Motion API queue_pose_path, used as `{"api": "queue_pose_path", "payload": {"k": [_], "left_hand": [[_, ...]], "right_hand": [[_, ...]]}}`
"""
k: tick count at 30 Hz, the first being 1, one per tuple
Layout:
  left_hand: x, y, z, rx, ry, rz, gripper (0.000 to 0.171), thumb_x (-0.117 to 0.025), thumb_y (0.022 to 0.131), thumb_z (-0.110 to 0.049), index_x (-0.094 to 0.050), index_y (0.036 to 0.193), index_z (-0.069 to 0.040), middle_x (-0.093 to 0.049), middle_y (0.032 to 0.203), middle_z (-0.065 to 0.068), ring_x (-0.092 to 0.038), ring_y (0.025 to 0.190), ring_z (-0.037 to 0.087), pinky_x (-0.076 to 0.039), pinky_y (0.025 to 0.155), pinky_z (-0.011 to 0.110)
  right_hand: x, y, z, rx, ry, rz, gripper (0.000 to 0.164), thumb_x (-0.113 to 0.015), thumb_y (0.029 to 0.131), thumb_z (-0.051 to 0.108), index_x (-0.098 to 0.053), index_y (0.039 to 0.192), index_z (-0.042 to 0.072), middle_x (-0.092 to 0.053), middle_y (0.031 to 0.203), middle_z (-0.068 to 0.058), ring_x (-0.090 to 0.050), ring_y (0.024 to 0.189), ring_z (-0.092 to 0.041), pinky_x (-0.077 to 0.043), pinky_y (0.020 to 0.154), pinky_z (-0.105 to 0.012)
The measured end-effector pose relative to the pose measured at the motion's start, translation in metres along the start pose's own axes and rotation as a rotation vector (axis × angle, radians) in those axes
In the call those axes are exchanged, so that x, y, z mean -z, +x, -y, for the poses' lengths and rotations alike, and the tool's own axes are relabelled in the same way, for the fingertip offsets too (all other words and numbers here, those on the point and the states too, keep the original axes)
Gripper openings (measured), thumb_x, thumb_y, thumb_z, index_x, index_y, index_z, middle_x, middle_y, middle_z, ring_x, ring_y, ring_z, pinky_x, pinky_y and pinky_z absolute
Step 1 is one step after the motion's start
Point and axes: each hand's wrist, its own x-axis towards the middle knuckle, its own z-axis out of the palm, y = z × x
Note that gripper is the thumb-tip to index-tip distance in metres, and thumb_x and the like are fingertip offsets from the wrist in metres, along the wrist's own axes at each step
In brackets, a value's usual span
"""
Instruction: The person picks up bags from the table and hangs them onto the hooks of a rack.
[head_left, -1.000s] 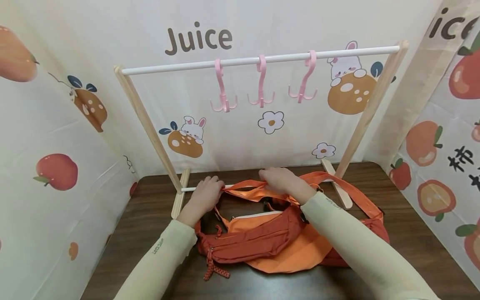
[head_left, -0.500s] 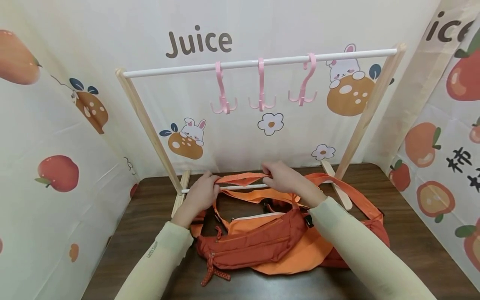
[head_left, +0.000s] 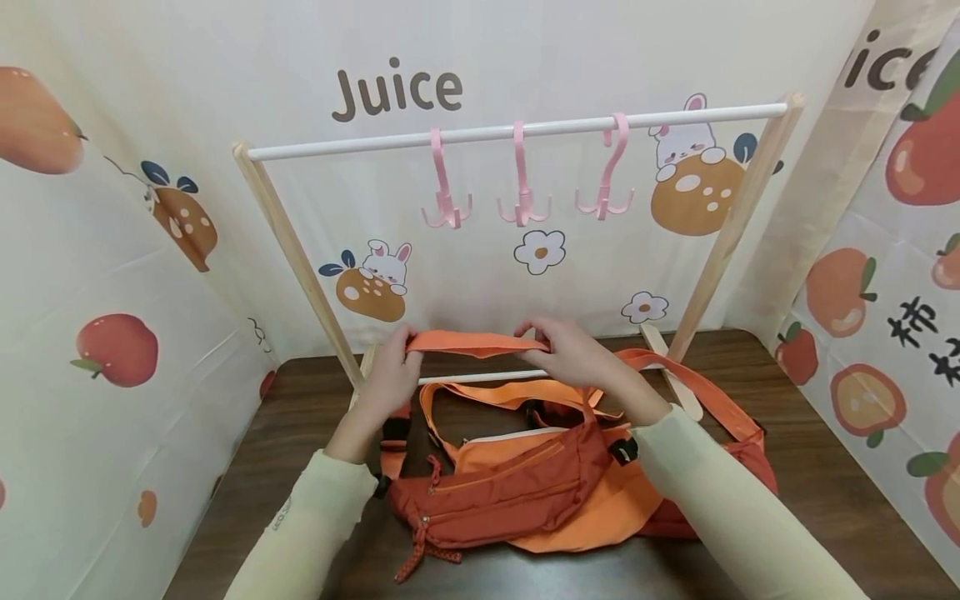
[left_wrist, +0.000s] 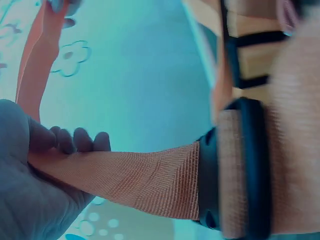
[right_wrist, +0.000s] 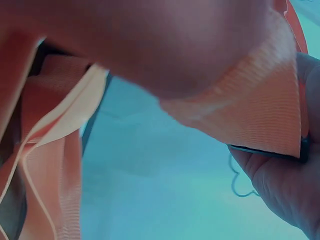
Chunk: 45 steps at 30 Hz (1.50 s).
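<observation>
A rust-red waist bag [head_left: 510, 492] lies at the front of the table, its orange strap [head_left: 472, 343] lifted off the surface. My left hand [head_left: 388, 371] grips the strap at its left end; in the left wrist view the fingers curl round the webbing, near a black buckle [left_wrist: 207, 180]. My right hand [head_left: 570, 360] pinches the same strap farther right, and the stretch between both hands is nearly level. In the right wrist view, webbing [right_wrist: 260, 115] crosses in front of the right hand [right_wrist: 290, 175]. Beneath the red bag is an orange bag [head_left: 618, 508].
Behind the hands stands a wooden rack with a white top rod [head_left: 337, 147] carrying pink hooks, among them a middle hook [head_left: 522, 179]. A lower white rod [head_left: 487, 377] runs near the table. Another red bag [head_left: 750, 467] lies at right, its strap [head_left: 712, 398] arching toward the rack.
Both hands have raised the strap from near the lower rod, drawing it straighter and flatter between them. The left hand has moved slightly left. The red bag has shifted slightly toward the front.
</observation>
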Motion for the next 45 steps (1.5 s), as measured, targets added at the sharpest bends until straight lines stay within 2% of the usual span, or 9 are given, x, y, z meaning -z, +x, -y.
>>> {"api": "queue_pose_path", "payload": {"k": [6,11,15,18,23,31,36,41,45], "left_hand": [[0.023,0.0,-0.017,0.052,-0.099,0.016,0.013,-0.053,0.1,-0.003,-0.063,0.109,-0.003,-0.052,0.079,0.008,-0.048,0.063,0.023,-0.04,0.059,0.035],[0.042,-0.001,-0.03,0.035,-0.154,0.039,0.009,-0.057,0.103,-0.004,-0.063,0.109,-0.004,-0.053,0.08,0.01,-0.048,0.059,0.024,-0.04,0.054,0.032],[0.06,-0.005,-0.045,0.034,-0.137,0.057,0.007,-0.065,0.103,-0.012,-0.064,0.109,-0.009,-0.056,0.083,0.011,-0.048,0.058,0.025,-0.041,0.053,0.032],[0.073,-0.007,-0.056,0.029,-0.115,0.064,0.013,-0.071,0.103,-0.02,-0.064,0.109,-0.01,-0.057,0.085,0.011,-0.049,0.061,0.026,-0.044,0.054,0.033],[0.089,-0.01,-0.072,-0.017,-0.08,0.044,0.022,-0.074,0.102,-0.031,-0.066,0.108,-0.011,-0.055,0.083,0.01,-0.048,0.062,0.027,-0.043,0.055,0.034],[0.104,-0.004,-0.093,-0.07,-0.145,-0.026,0.025,-0.077,0.101,-0.031,-0.068,0.108,-0.009,-0.055,0.08,0.01,-0.046,0.06,0.026,-0.039,0.054,0.032],[0.111,0.003,-0.103,-0.084,-0.134,-0.078,0.027,-0.077,0.1,-0.033,-0.069,0.108,-0.008,-0.054,0.078,0.01,-0.044,0.057,0.025,-0.037,0.05,0.031],[0.112,0.015,-0.108,-0.083,-0.121,-0.138,0.032,-0.076,0.1,-0.039,-0.07,0.109,-0.009,-0.05,0.073,0.011,-0.041,0.054,0.025,-0.032,0.046,0.032],[0.11,0.028,-0.108,-0.086,-0.135,-0.176,0.036,-0.073,0.101,-0.043,-0.07,0.118,-0.011,-0.055,0.08,0.01,-0.047,0.061,0.026,-0.036,0.05,0.031]], "right_hand": [[0.01,-0.005,0.017,0.021,0.052,-0.018,0.021,-0.063,0.108,0.043,-0.068,0.105,0.023,-0.052,0.074,-0.002,-0.048,0.057,-0.021,-0.043,0.058,-0.039],[0.02,-0.01,0.033,0.017,0.089,-0.008,0.026,-0.06,0.109,0.046,-0.062,0.104,0.02,-0.05,0.076,-0.003,-0.047,0.058,-0.022,-0.042,0.057,-0.038],[0.027,-0.013,0.049,0.033,0.08,-0.007,0.024,-0.059,0.109,0.046,-0.066,0.113,0.023,-0.053,0.077,-0.004,-0.048,0.057,-0.023,-0.043,0.058,-0.039],[0.032,-0.015,0.061,0.051,0.061,-0.017,0.022,-0.058,0.11,0.044,-0.068,0.12,0.027,-0.055,0.08,-0.002,-0.05,0.06,-0.022,-0.044,0.061,-0.04],[0.039,-0.018,0.079,0.081,0.079,-0.055,0.019,-0.058,0.111,0.04,-0.071,0.114,0.028,-0.053,0.078,-0.002,-0.048,0.063,-0.022,-0.043,0.062,-0.039],[0.05,-0.013,0.101,0.146,0.101,-0.162,0.019,-0.061,0.109,0.038,-0.074,0.112,0.025,-0.05,0.073,-0.003,-0.047,0.064,-0.023,-0.039,0.06,-0.037],[0.056,-0.006,0.111,0.177,0.078,-0.259,0.021,-0.064,0.107,0.04,-0.075,0.115,0.024,-0.047,0.069,-0.004,-0.044,0.061,-0.022,-0.034,0.058,-0.036],[0.058,0.007,0.115,0.257,0.062,-0.374,0.026,-0.065,0.108,0.035,-0.075,0.125,0.018,-0.047,0.066,-0.002,-0.044,0.054,-0.019,-0.034,0.055,-0.035],[0.057,0.021,0.115,0.324,0.063,-0.43,0.03,-0.061,0.11,0.029,-0.072,0.134,0.014,-0.05,0.071,0.0,-0.044,0.057,-0.02,-0.036,0.058,-0.034]]}}
